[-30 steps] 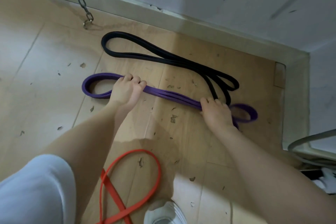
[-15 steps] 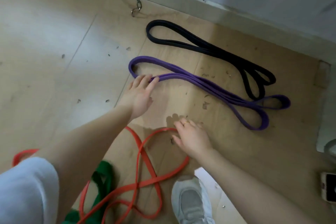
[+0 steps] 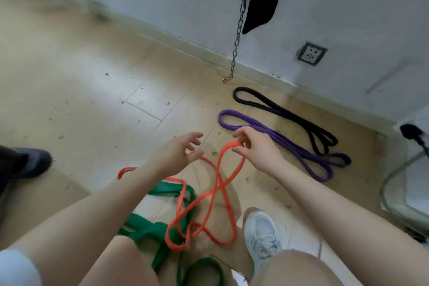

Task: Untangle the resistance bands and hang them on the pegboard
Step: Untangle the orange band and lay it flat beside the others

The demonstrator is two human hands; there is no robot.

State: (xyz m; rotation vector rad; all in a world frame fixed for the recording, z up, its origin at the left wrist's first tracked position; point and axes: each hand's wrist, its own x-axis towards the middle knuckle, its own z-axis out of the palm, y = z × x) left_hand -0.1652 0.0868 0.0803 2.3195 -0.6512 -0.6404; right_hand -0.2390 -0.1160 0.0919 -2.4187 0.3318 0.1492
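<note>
Four resistance bands show on the floor [image 3: 81, 76], and the orange band [image 3: 216, 190] is the one in hand. Taking that band as the landmark: the right hand [image 3: 255, 151] pinches its upper loop end between thumb and fingers, lifted off the floor, probably so the twisted figure-eight below hangs free and its crossings can be read. The left hand [image 3: 178, 153] hovers just left of the same loop, its grip loose and holding nothing, fingers spread toward a strand that passes beneath it, likely ready to take a second hold and pull the loops apart.

Low on the orange band, its coils cross over and through the green band [image 3: 148, 230], which lies bunched beneath and to the left; this knot is the real tangle left to clear. To the upper right of the orange band, the purple band [image 3: 290, 144] lies flat and folded long, and beyond it, nearer the wall, the black band [image 3: 290, 115] lies likewise, both apparently already freed and set aside. A chain [image 3: 239, 30] hangs down the wall above them. A white shoe [image 3: 262, 237] sits just right of the orange band's lower loops. No pegboard is in view, so hanging seems well off yet.
</note>
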